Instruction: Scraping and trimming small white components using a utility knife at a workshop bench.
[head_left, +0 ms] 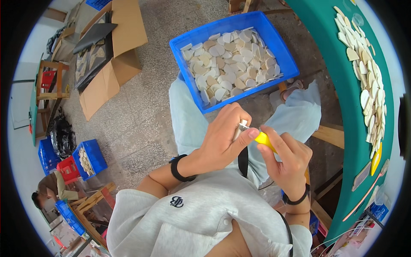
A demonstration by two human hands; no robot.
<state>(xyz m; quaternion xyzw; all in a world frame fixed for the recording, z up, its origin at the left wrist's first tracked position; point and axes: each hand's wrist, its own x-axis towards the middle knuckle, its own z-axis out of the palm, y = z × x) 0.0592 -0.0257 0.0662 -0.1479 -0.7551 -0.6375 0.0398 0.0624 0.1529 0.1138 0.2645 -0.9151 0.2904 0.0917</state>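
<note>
My left hand [222, 139] is closed around a small pale flat piece [238, 130], held edge-up over my lap. My right hand [284, 160] grips a yellow-handled tool [263, 139] whose metal tip [244, 127] touches the top of that piece. Just beyond my hands, a blue plastic crate [188, 40] rests on my knees, filled with several pale rounded flat pieces [231, 64]. Both wrists wear black bands.
A green table [342, 85] on my right carries a long row of the same pale pieces [368, 77] and a yellow tool [376, 157]. Open cardboard boxes [111, 64] lie on the concrete floor at left. More blue and red crates [87, 158] and another person [51, 188] are at lower left.
</note>
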